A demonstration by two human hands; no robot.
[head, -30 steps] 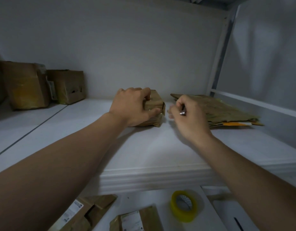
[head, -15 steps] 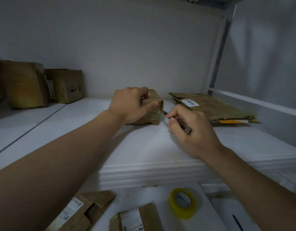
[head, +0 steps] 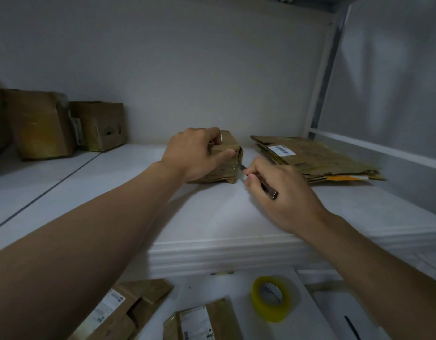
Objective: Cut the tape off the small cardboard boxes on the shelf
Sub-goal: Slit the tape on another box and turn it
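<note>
- A white shelf [head: 236, 217] runs along a plain grey wall in dim light. Two cardboard boxes [head: 40, 123] stand at its far left by the wall, and a stack of flattened cardboard [head: 315, 158] lies at the right.
- The small box [head: 224, 173] sits mid-shelf between them, just left of the flat stack and apart from it.
- The step in hand looks like the cut itself, slitting the tape on the box's right end. Next, the blade likely needs a steady draw along the seam, kept shallow and clear of the holding thumb.
- The left hand [head: 197, 153] clamps the box from above, fingers curled over its top and thumb pressed along the near side.
- The right hand [head: 283, 192] reaches in low, knuckles up, fingers pinched tight around a slim knife [head: 268, 188].
- Its blade tip [head: 242, 167] touches the box's right end, partway up the near corner.
</note>
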